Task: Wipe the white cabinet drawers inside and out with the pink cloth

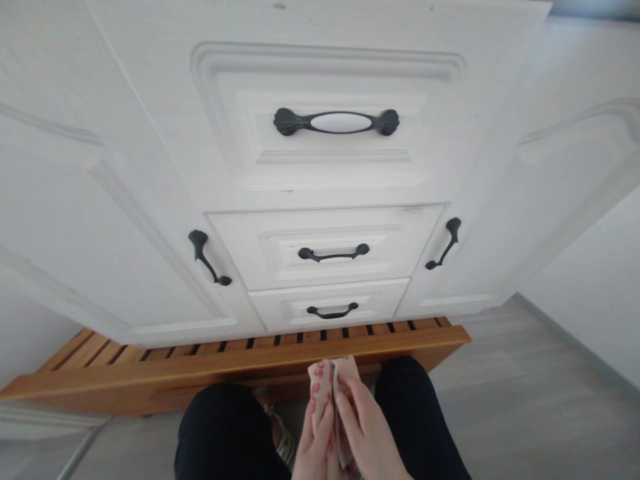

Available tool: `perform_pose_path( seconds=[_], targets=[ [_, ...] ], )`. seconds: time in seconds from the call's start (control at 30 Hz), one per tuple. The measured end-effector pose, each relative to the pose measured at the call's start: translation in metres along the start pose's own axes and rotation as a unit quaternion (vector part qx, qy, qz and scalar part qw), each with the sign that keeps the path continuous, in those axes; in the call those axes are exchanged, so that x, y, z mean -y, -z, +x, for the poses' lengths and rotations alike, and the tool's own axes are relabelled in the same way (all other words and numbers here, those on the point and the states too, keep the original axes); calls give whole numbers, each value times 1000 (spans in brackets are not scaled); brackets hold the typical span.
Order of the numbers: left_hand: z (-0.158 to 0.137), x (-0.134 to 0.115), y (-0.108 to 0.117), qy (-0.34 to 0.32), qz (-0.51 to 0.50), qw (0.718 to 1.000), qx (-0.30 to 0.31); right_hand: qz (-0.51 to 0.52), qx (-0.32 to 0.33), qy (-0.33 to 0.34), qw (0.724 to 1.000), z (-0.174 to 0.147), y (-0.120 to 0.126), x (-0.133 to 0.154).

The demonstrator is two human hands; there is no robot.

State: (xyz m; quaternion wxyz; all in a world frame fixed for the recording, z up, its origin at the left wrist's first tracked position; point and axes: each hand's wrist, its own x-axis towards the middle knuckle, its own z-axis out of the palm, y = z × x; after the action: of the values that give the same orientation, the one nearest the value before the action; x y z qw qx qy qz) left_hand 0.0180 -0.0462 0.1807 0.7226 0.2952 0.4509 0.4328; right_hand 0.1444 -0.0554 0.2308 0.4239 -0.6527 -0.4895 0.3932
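A folded pale pink cloth point(320, 383) with a red print is held upright between my two hands at the bottom centre, just in front of the wooden slatted base. My left hand point(316, 448) grips its left side, thumb and fingers closed on it. Against the right side, my right hand point(369, 427) presses with bent fingers. A fold or gap runs down the middle of the cloth. Its lower part is partly hidden by my hands, and I cannot tell what kind of cloth article it is.
White cabinet doors and drawers point(330, 180) stand ahead, with a dark drawer handle point(336, 123) and several similar ones. Below runs the wooden slatted base point(240, 365). My dark-trousered knees point(225, 427) flank my hands. Grey floor point(540, 400) shows at right.
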Motion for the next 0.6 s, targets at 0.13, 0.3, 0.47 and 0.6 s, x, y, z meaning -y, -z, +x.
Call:
perform_pose_path(
  seconds=[0.13, 0.3, 0.47, 0.6],
  targets=[
    [11, -12, -2, 23, -68, 997, -21, 79, 22, -47, 995, 0, 8, -14],
    [19, -11, -1, 51, -108, 993, -18, 128, -183, -82, 971, 2, 14, -42],
    [18, -6, 4, 130, -128, 983, -5, 351, 61, -151, 922, -5, 17, -44],
    [11, 1, 6, 75, -58, 995, -31, 184, -38, -112, 976, -7, 11, -46]
  ],
)
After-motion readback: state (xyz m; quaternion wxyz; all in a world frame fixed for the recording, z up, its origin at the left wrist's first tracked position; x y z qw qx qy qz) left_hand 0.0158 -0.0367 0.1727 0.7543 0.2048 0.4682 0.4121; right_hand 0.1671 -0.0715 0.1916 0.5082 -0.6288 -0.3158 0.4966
